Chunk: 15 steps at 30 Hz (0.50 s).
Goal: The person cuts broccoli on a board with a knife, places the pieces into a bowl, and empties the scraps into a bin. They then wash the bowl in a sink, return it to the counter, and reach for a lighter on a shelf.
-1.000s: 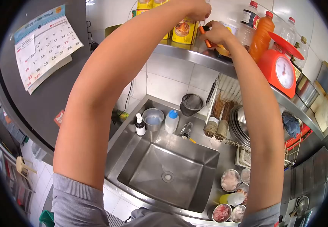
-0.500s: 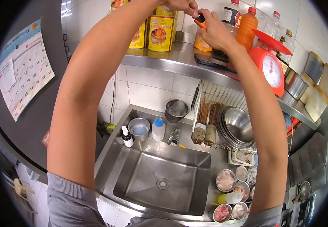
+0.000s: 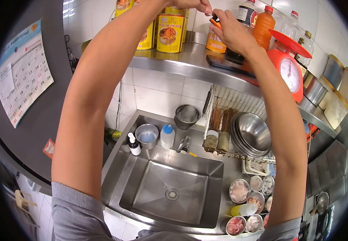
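Both my arms reach up over the sink to the steel shelf (image 3: 190,58). My right hand (image 3: 231,33) is wrapped round a small orange and black object (image 3: 215,21), held upright-tilted above an orange-labelled container (image 3: 215,43). Close beside it, at the top edge, my left hand (image 3: 200,5) has its fingers pinched near the object's black end. Whatever is between those fingertips is too small to make out. Yellow tins (image 3: 170,34) stand left of my hands. A dark flat object (image 3: 226,64) lies on the shelf below my right hand.
Right on the shelf are an orange bottle (image 3: 263,29) and a red scale (image 3: 288,72). Below are a steel sink (image 3: 172,193), a dish rack with steel bowls (image 3: 254,132), a white bottle with blue cap (image 3: 167,137) and cups of food (image 3: 239,190). A calendar (image 3: 25,76) hangs left.
The view has shifted slightly. Both hands remain close together at the small orange and black object, and more of the orange-labelled container now shows beneath my right hand.
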Each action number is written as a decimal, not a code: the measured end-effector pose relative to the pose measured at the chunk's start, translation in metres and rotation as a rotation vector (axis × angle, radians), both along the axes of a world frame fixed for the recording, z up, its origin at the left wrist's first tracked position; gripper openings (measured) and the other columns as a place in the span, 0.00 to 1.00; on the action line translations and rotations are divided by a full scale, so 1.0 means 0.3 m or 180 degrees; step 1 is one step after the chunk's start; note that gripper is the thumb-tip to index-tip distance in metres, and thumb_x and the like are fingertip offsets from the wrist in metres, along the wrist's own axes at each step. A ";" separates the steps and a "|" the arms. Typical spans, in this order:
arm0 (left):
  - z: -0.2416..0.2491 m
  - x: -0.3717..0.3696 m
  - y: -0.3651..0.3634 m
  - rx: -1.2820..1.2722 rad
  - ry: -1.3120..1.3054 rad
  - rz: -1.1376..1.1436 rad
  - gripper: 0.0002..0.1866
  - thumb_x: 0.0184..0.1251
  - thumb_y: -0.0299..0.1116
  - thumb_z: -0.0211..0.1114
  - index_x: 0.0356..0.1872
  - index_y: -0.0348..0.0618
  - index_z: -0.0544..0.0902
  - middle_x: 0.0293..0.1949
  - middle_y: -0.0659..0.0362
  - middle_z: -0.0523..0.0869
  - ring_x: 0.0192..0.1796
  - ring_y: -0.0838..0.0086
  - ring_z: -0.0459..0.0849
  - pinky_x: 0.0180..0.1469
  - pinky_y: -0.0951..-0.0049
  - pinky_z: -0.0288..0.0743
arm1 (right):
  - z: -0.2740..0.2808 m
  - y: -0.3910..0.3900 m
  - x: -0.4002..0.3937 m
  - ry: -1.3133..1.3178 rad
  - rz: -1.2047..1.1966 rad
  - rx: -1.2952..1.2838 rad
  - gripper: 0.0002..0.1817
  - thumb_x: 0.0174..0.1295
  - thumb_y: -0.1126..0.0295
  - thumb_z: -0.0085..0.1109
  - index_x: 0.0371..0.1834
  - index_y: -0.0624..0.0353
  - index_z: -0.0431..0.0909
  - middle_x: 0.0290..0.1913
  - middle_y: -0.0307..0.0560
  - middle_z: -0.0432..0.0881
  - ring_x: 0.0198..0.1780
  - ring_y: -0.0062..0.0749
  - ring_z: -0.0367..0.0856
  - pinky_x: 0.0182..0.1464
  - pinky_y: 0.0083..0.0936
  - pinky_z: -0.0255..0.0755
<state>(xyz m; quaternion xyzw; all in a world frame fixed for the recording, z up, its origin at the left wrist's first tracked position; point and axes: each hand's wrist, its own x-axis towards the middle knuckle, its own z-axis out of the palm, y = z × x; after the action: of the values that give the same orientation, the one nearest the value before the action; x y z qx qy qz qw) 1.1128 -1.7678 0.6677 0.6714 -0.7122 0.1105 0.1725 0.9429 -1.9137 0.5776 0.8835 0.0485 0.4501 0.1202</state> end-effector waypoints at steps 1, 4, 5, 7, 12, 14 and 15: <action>0.006 0.003 0.013 -0.0100 0.0109 -0.0007 0.15 0.70 0.43 0.67 0.49 0.44 0.89 0.39 0.64 0.91 0.42 0.78 0.82 0.50 0.72 0.75 | -0.008 -0.018 -0.003 0.0111 -0.0169 -0.0024 0.25 0.70 0.58 0.58 0.66 0.53 0.64 0.55 0.59 0.74 0.54 0.60 0.78 0.56 0.48 0.74; 0.017 -0.004 0.020 -0.0220 0.0110 -0.0071 0.16 0.69 0.43 0.67 0.50 0.44 0.89 0.40 0.62 0.91 0.44 0.78 0.84 0.51 0.73 0.76 | -0.018 -0.054 -0.023 0.0114 -0.0152 -0.0028 0.26 0.70 0.58 0.59 0.66 0.53 0.65 0.57 0.59 0.74 0.56 0.60 0.77 0.57 0.47 0.74; 0.019 -0.007 0.018 -0.0229 0.0013 -0.0122 0.17 0.70 0.44 0.66 0.50 0.44 0.88 0.41 0.62 0.91 0.44 0.77 0.85 0.51 0.73 0.76 | -0.021 -0.064 -0.031 0.0018 0.0039 0.0002 0.26 0.70 0.59 0.60 0.66 0.54 0.65 0.58 0.60 0.75 0.58 0.60 0.77 0.58 0.46 0.74; 0.016 -0.071 0.032 -0.0068 -0.0238 0.0203 0.17 0.70 0.44 0.66 0.51 0.43 0.88 0.42 0.60 0.91 0.45 0.75 0.85 0.51 0.71 0.77 | -0.006 -0.027 -0.100 -0.0292 0.0191 -0.0185 0.27 0.68 0.59 0.62 0.65 0.57 0.65 0.59 0.62 0.75 0.56 0.61 0.78 0.57 0.46 0.75; -0.035 -0.050 0.039 -0.0192 -0.0639 0.0190 0.17 0.72 0.42 0.62 0.53 0.42 0.86 0.44 0.51 0.91 0.46 0.67 0.87 0.52 0.66 0.78 | -0.023 0.103 -0.566 -0.1357 -0.0103 0.0634 0.33 0.64 0.60 0.70 0.66 0.61 0.65 0.50 0.53 0.83 0.49 0.33 0.84 0.52 0.31 0.79; -0.048 0.003 0.032 -0.0150 -0.0630 0.0037 0.18 0.72 0.42 0.62 0.54 0.43 0.86 0.46 0.51 0.90 0.47 0.67 0.87 0.52 0.67 0.78 | -0.048 0.015 -0.750 -0.1407 -0.0946 0.1289 0.31 0.65 0.57 0.68 0.62 0.67 0.67 0.46 0.59 0.84 0.45 0.38 0.86 0.45 0.29 0.79; -0.053 0.018 0.018 -0.0101 -0.0624 -0.0086 0.19 0.72 0.42 0.62 0.56 0.43 0.85 0.48 0.50 0.90 0.49 0.67 0.87 0.53 0.67 0.78 | -0.075 -0.157 -0.827 -0.1231 -0.1227 0.1548 0.29 0.64 0.58 0.68 0.60 0.67 0.70 0.43 0.57 0.84 0.42 0.37 0.85 0.44 0.32 0.78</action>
<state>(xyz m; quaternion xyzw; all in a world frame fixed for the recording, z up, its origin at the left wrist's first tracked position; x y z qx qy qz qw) 1.1182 -1.7624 0.6519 0.6448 -0.7329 0.1846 0.1141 0.6948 -1.9607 0.5550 0.7778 -0.2509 0.5763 -0.0039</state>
